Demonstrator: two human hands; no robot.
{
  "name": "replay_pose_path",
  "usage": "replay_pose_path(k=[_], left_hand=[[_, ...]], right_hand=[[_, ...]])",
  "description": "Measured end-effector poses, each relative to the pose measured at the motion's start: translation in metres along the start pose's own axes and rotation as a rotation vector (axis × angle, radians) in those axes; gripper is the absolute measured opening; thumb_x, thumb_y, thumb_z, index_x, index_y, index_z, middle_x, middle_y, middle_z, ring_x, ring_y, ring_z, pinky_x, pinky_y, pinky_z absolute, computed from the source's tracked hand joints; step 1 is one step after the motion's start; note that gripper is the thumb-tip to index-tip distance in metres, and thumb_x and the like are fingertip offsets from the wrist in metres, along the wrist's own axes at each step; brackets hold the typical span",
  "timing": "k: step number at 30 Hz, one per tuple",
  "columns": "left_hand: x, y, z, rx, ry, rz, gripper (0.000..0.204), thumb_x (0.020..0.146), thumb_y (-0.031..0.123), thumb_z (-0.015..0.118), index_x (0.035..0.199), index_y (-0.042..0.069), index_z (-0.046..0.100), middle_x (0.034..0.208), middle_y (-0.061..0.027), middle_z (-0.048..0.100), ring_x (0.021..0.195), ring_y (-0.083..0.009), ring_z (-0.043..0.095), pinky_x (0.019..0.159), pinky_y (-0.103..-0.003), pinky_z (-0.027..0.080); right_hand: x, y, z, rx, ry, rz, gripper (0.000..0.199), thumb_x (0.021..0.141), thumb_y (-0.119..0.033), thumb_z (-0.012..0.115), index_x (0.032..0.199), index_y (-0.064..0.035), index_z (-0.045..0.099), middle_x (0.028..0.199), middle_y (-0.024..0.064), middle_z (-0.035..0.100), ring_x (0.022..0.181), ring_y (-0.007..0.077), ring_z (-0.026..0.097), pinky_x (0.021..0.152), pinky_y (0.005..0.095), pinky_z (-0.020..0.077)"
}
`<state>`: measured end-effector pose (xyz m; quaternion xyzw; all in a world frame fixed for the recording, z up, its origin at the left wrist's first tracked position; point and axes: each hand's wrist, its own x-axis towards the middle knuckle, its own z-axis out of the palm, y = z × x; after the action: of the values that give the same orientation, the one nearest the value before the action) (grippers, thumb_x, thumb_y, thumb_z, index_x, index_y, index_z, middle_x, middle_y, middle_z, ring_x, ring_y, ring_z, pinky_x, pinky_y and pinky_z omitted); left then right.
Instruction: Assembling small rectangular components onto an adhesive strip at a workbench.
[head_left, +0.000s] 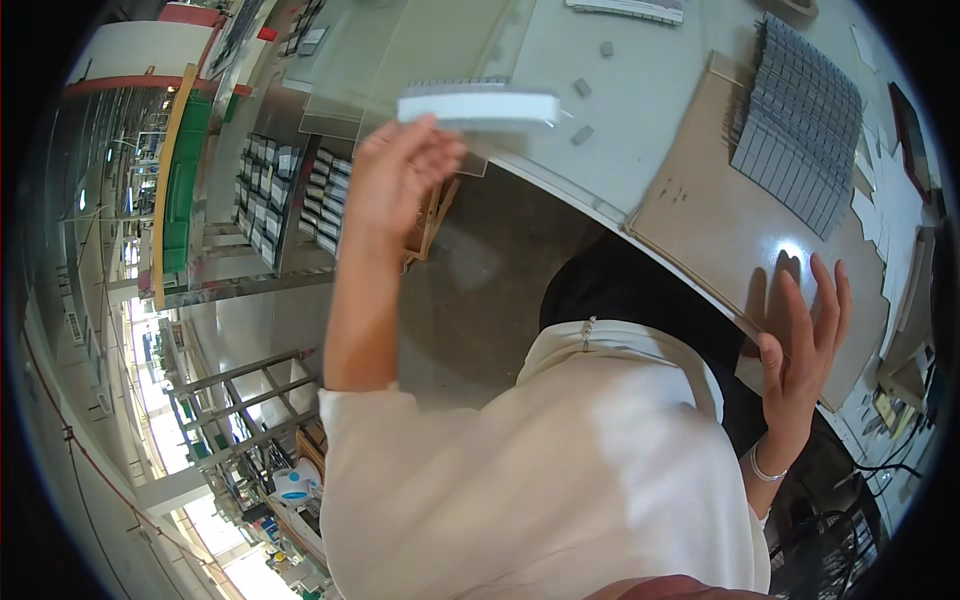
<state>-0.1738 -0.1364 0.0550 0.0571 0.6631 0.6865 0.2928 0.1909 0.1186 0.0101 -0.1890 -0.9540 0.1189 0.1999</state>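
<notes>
- Head view, left hand (400, 180): raised beyond the near edge of the table (560, 70), fingertips pinching one end of a white strip (480, 107), a long flat bar held level in the air just over that table edge
- Right hand (805, 340): fingers spread and upright, empty, its edge at or just over the near corner of a brown board (720, 230); contact cannot be told
- Grey parts block (800, 125): many small grey pieces packed in close rows, lying on the far end of the board, toward the right edge of the table
- Loose grey pieces (582, 88): a few small squares scattered on the pale table top between strip and board
- Second pale strip (625, 8): at the far edge of the table, partly cut off
- Progress, as a judgement: one strip lifted and in hand; the grey block looks whole and untouched, so most of the work seems left
- Labels: small white and yellow tags (885, 410) by the right corner, too small to tell more
- Shelf trays (270, 190): dark compartments with pale packets, left of the table
</notes>
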Motion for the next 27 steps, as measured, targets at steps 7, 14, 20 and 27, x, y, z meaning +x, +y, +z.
replay_pose_path(k=[7,14,20,27], left_hand=[[0.079,0.007,-0.074,0.069,-0.002,-0.151,0.018,0.095,0.017,0.067,0.106,0.002,0.065,0.101,-0.016,0.073,0.084,-0.0198,0.071,0.072,-0.028,0.058],[0.061,0.012,-0.074,0.805,0.425,0.232,0.033,0.098,0.031,0.063,0.12,0.005,0.065,0.065,0.0025,0.054,0.049,-0.0011,0.038,0.043,-0.018,0.028],[0.019,-0.015,0.01,0.692,0.162,0.369,0.031,0.098,0.018,0.063,0.125,0.004,0.062,0.069,0.0057,0.048,0.055,0.0005,0.036,0.047,-0.018,0.026],[-0.014,-0.058,0.127,0.838,-0.192,0.592,0.015,0.09,0.008,0.067,0.103,0.004,0.071,0.08,-0.0008,0.061,0.068,-0.0122,0.055,0.061,-0.026,0.045]], right_hand=[[0.023,-0.003,0.0,-0.062,-0.004,0.1,0.05,0.095,-0.042,0.058,0.133,-0.01,0.06,0.148,0.0141,0.046,0.143,0.0395,0.032,0.116,0.0522,0.026],[0.044,0.006,0.013,-0.257,-0.068,0.169,0.055,0.094,-0.047,0.058,0.138,-0.0152,0.056,0.152,0.0133,0.038,0.143,0.0385,0.03,0.117,0.0512,0.0223],[0.038,0.005,0.007,-0.331,-0.065,0.144,0.06,0.095,-0.061,0.043,0.135,-0.0197,0.058,0.156,0.0126,0.034,0.145,0.0369,0.028,0.118,0.0547,0.0182],[0.013,-0.005,-0.005,-0.273,-0.085,0.166,0.058,0.095,-0.059,0.046,0.131,-0.016,0.061,0.153,0.0144,0.039,0.144,0.0393,0.03,0.117,0.0569,0.0179]])
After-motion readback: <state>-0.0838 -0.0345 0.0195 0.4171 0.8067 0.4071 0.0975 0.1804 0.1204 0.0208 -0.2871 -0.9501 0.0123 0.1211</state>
